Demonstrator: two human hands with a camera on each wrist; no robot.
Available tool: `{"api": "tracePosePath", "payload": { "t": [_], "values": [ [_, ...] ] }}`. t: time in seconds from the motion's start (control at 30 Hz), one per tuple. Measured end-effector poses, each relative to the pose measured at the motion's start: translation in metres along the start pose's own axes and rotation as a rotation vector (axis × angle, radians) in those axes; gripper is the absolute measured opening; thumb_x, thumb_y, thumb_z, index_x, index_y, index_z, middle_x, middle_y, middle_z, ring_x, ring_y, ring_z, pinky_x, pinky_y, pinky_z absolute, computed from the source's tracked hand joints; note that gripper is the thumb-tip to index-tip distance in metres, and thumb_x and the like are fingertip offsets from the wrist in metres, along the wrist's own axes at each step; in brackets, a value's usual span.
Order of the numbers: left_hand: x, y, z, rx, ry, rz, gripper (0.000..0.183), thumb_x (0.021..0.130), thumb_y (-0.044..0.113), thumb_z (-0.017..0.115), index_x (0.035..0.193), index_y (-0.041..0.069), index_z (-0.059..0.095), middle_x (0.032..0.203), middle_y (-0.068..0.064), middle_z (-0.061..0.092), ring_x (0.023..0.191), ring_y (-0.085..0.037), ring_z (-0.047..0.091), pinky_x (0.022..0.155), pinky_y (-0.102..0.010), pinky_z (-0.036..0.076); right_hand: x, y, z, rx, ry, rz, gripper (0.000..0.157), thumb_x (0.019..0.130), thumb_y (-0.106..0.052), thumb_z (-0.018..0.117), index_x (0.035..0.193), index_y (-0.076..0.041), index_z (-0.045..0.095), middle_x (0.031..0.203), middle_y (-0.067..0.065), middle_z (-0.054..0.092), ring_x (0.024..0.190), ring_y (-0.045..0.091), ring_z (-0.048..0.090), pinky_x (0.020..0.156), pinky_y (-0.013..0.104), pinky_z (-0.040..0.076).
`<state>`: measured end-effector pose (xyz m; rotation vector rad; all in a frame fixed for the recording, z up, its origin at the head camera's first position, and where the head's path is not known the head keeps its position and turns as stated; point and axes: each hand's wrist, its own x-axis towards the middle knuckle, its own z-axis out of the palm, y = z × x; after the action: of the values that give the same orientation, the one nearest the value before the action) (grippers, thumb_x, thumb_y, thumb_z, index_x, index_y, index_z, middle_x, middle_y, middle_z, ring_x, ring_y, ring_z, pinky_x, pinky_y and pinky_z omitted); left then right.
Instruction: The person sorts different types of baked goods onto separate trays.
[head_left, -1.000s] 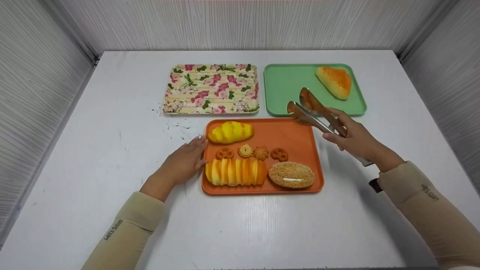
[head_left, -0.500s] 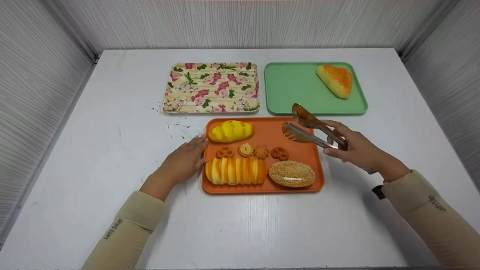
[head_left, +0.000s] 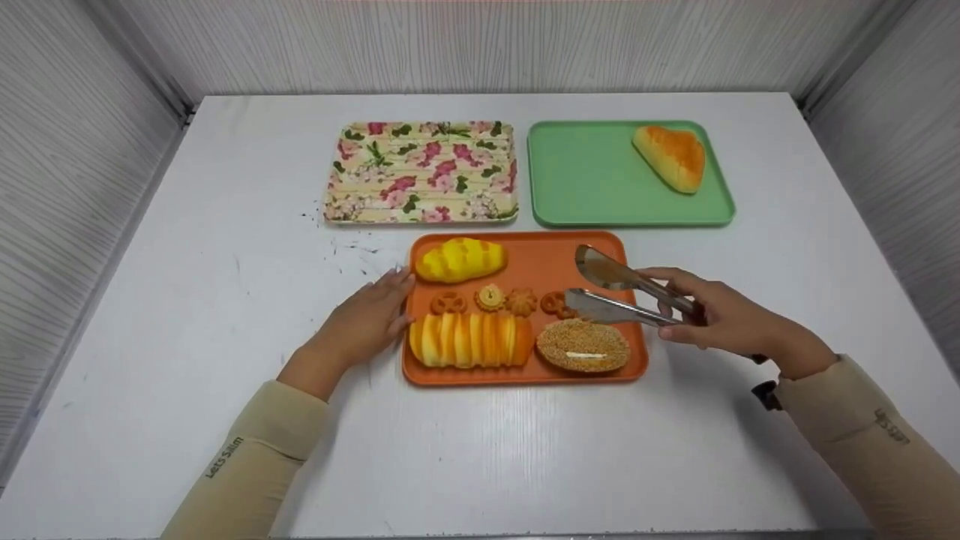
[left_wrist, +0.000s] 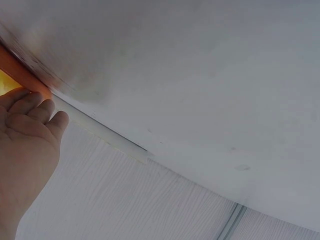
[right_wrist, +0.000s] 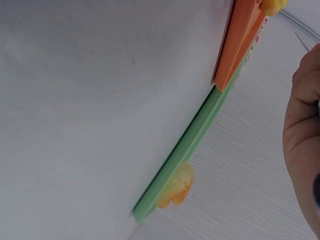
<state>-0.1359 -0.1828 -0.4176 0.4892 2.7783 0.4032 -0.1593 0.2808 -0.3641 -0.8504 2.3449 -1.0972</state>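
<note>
In the head view my right hand (head_left: 724, 315) grips metal tongs (head_left: 645, 296), their two arms spread apart with nothing between them. The tong tips hang over the right part of the orange tray (head_left: 540, 259), above the sesame bun (head_left: 583, 346) and partly in front of a pretzel cookie (head_left: 555, 303). My left hand (head_left: 364, 319) rests with extended fingers against the tray's left edge; the left wrist view shows those fingers (left_wrist: 37, 107) at the rim. A yellow bread roll (head_left: 461, 260), a sliced loaf (head_left: 471, 341) and several small cookies (head_left: 490, 298) also lie on this tray.
Behind the orange tray stand a floral tray (head_left: 424, 172) at left and a green tray (head_left: 585, 176) at right. A wedge-shaped bread (head_left: 673, 159) lies on the green tray. Pale panels (head_left: 480, 45) close in the white table (head_left: 187, 247) at back and sides.
My right hand has brought the tongs down and toward me, from near the green tray's front edge to over the orange tray's right part. The left hand has stayed at the tray edge.
</note>
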Motion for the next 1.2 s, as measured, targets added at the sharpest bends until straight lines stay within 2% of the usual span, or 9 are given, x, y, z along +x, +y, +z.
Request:
{"api": "tracePosePath", "payload": {
  "t": [0.17,0.33,0.5,0.77,0.87,1.0,1.2],
  "values": [
    [-0.001,0.000,-0.001,0.000,0.000,0.009,0.063,0.102,0.037,0.041,0.153,0.009,0.017,0.157,-0.008,0.014,0.144,-0.023,0.012,0.115,-0.043,0.012,-0.004,0.018,0.000,0.016,-0.067,-0.062,0.066,0.087,-0.003,0.068,0.144,-0.017,0.038,0.089,0.004,0.054,0.045,0.010,0.041,0.039,0.026,0.039],
    [0.000,0.000,0.000,0.008,-0.015,-0.006,0.063,0.102,0.037,0.042,0.153,0.009,0.017,0.158,-0.009,0.014,0.144,-0.023,0.012,0.115,-0.044,0.012,-0.007,0.022,0.001,0.001,-0.114,-0.100,0.065,0.086,-0.006,0.070,0.142,-0.018,0.040,0.090,0.000,0.054,0.046,0.008,0.039,0.039,0.024,0.037],
    [0.002,0.001,0.001,0.017,-0.024,-0.020,0.064,0.102,0.037,0.042,0.153,0.009,0.016,0.158,-0.009,0.013,0.144,-0.023,0.011,0.115,-0.044,0.011,-0.010,0.023,0.003,-0.007,-0.147,-0.077,0.063,0.086,-0.010,0.071,0.141,-0.020,0.041,0.090,0.000,0.056,0.047,0.007,0.039,0.040,0.024,0.038],
    [0.002,-0.001,0.001,0.012,-0.006,0.006,0.063,0.102,0.035,0.043,0.152,0.007,0.017,0.157,-0.009,0.014,0.144,-0.024,0.012,0.115,-0.044,0.012,-0.014,0.027,0.007,0.019,-0.191,-0.069,0.064,0.086,-0.012,0.071,0.142,-0.018,0.040,0.091,0.003,0.057,0.050,0.007,0.040,0.041,0.024,0.040],
    [0.002,-0.001,0.001,0.013,0.001,0.014,0.063,0.102,0.035,0.043,0.152,0.006,0.018,0.157,-0.009,0.015,0.143,-0.024,0.012,0.115,-0.044,0.012,-0.014,0.028,0.008,0.033,-0.198,-0.079,0.063,0.087,-0.010,0.070,0.142,-0.016,0.040,0.091,0.003,0.056,0.051,0.009,0.039,0.043,0.024,0.040],
    [0.002,-0.001,0.001,0.015,0.004,0.015,0.063,0.102,0.034,0.044,0.152,0.006,0.019,0.157,-0.009,0.015,0.143,-0.025,0.012,0.115,-0.044,0.012,-0.014,0.029,0.007,-0.007,-0.183,-0.109,0.061,0.088,-0.010,0.069,0.143,-0.016,0.042,0.091,0.001,0.055,0.053,0.008,0.038,0.045,0.023,0.040],
    [0.001,0.000,0.002,0.008,0.003,0.009,0.063,0.102,0.035,0.044,0.152,0.007,0.018,0.157,-0.009,0.014,0.144,-0.024,0.012,0.115,-0.044,0.012,-0.013,0.029,0.005,0.002,-0.180,-0.127,0.057,0.090,-0.006,0.065,0.143,-0.012,0.043,0.092,0.003,0.057,0.052,0.008,0.044,0.044,0.025,0.043]
  ]
}}
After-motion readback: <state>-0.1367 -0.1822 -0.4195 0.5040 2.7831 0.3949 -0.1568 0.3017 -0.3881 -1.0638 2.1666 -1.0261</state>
